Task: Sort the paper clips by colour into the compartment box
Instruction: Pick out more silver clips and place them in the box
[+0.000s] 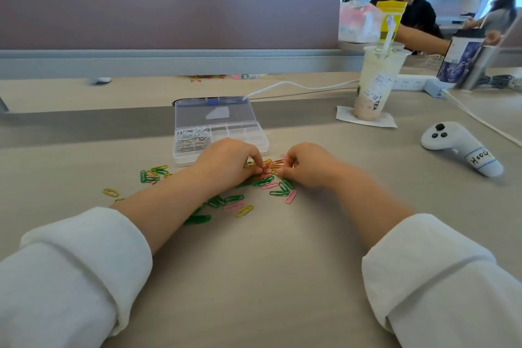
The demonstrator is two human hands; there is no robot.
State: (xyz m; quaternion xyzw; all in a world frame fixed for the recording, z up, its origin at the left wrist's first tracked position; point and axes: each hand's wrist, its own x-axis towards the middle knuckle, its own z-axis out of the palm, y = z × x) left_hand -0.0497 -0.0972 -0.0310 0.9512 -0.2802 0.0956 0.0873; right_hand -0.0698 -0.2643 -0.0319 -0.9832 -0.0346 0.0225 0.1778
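Observation:
A clear compartment box (248, 138) stands open on the desk, lid up, with white and silver clips in its left compartments. In front of it lies a scatter of green, yellow, pink and red paper clips (262, 183). My left hand (228, 164) pinches red clips (265, 169) at the middle of the pile. My right hand (308, 167) sits just right of them, fingers curled, its fingertips pinching at clips on the desk. A smaller group of green and yellow clips (152, 174) lies to the left.
A milk-tea cup (375, 85) on a napkin stands back right, beside a white power strip (409, 83) and cable. A white game controller (457, 147) lies at the right. A desk divider (169, 8) closes off the back. Another person sits beyond it.

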